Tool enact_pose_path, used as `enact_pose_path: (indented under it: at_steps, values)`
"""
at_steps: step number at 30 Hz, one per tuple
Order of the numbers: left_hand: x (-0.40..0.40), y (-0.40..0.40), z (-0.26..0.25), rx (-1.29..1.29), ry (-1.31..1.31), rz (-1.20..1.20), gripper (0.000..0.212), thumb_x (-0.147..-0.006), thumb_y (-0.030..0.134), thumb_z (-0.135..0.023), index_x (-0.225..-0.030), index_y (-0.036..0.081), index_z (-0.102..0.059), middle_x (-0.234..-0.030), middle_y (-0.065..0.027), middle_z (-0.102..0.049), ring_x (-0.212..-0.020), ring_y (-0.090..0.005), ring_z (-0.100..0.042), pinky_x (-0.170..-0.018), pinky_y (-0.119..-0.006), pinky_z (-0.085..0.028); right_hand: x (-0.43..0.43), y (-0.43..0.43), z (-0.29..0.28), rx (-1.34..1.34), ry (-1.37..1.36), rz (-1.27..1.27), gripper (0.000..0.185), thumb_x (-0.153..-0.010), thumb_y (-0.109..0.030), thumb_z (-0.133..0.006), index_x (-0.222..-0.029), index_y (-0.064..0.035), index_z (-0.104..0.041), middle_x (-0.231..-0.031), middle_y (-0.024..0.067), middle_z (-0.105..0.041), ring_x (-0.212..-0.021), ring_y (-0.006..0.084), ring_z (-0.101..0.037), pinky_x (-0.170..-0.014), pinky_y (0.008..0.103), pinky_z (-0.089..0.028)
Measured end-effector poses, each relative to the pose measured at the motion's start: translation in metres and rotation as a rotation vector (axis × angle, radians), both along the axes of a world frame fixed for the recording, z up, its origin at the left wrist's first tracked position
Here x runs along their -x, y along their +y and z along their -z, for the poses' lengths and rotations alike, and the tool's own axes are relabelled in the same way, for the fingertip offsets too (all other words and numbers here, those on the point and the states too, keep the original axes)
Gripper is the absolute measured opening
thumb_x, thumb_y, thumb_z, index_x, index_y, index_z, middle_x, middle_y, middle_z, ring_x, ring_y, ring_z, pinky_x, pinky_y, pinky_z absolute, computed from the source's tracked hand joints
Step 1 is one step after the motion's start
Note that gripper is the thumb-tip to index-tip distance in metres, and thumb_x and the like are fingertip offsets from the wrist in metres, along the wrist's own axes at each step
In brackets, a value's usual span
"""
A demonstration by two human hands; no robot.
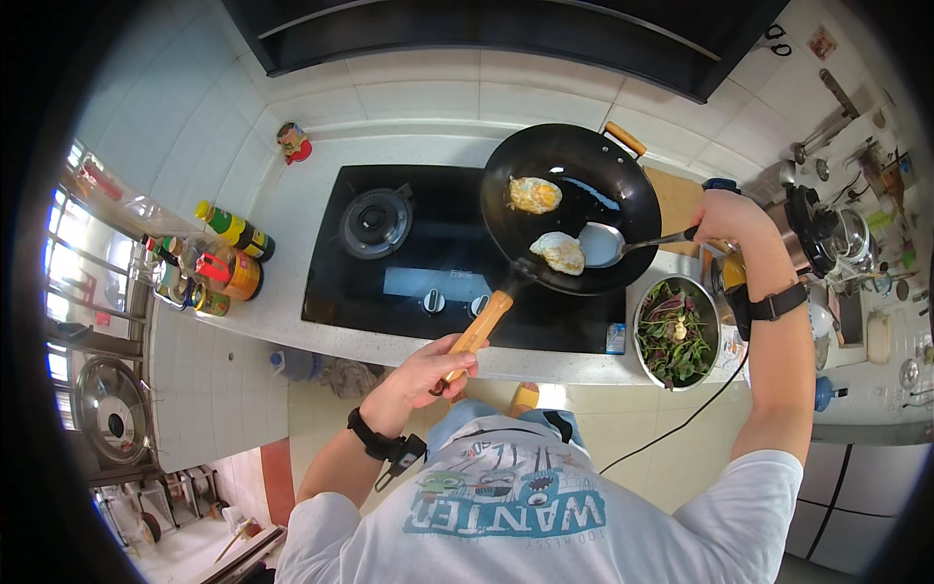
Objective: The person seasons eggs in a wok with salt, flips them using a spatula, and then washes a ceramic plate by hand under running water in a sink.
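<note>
My left hand (432, 370) grips the wooden handle (478, 330) of a black wok (584, 155) that sits over the right side of the gas hob. In my right hand (732, 217) is the dark handle of a metal spatula (603, 245). The spatula's blade lies inside the wok, against the right side of a folded fried egg (559, 253). A second fried egg (536, 195), its yolk showing yellow, rests farther back in the wok. Some shiny oil or reflected light shows on the wok's inner surface.
A steel bowl of leafy greens with garlic (677, 332) stands at the counter's front, right of the hob (408, 292). The bare left burner (376, 223) is beside the wok. Several sauce and oil bottles (226, 266) crowd the left. A dark range hood (481, 29) overhangs the back.
</note>
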State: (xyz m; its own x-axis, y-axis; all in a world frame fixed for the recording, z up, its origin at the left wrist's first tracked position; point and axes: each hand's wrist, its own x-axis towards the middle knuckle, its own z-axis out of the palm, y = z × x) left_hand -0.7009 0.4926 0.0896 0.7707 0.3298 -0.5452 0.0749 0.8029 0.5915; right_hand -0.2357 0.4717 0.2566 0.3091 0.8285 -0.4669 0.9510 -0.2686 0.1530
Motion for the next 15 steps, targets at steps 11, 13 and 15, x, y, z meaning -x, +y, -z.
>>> enact_pose_path:
  at_steps: [11, 13, 15]
  values:
    - [-0.001, -0.001, -0.003, -0.005, 0.011, 0.005, 0.044, -0.087, 0.012, -0.062, -0.127, 0.0, -0.049, -0.079, -0.0071, -0.057, -0.045, -0.0108, -0.043, -0.041, -0.023, -0.032, -0.017, -0.03, 0.06, -0.004, 0.531, 0.43, 0.03, -0.073, -0.013, -0.074, -0.1, -0.0006, -0.07, -0.067, 0.0022, -0.062, -0.047, 0.0099, -0.052, -0.041, 0.0255, -0.039]
    - [-0.001, -0.002, -0.005, -0.008, 0.051, 0.001, 0.043, -0.087, 0.012, -0.061, -0.127, 0.0, -0.049, -0.079, -0.0072, -0.057, -0.045, -0.0108, -0.043, -0.041, -0.023, -0.031, -0.002, -0.033, 0.067, -0.05, 0.561, 0.494, 0.026, -0.074, -0.014, -0.073, -0.097, -0.0006, -0.071, -0.064, 0.0018, -0.06, -0.047, 0.0093, -0.051, -0.041, 0.0251, -0.039]
    - [-0.001, -0.001, -0.005, -0.007, 0.042, 0.007, 0.043, -0.087, 0.011, -0.061, -0.127, 0.001, -0.049, -0.078, -0.0072, -0.057, -0.045, -0.0108, -0.043, -0.041, -0.023, -0.031, -0.003, -0.035, 0.077, 0.012, 0.621, 0.482, 0.025, -0.078, -0.02, -0.072, -0.094, -0.001, -0.069, -0.063, 0.0015, -0.059, -0.045, 0.0106, -0.051, -0.043, 0.0265, -0.04]
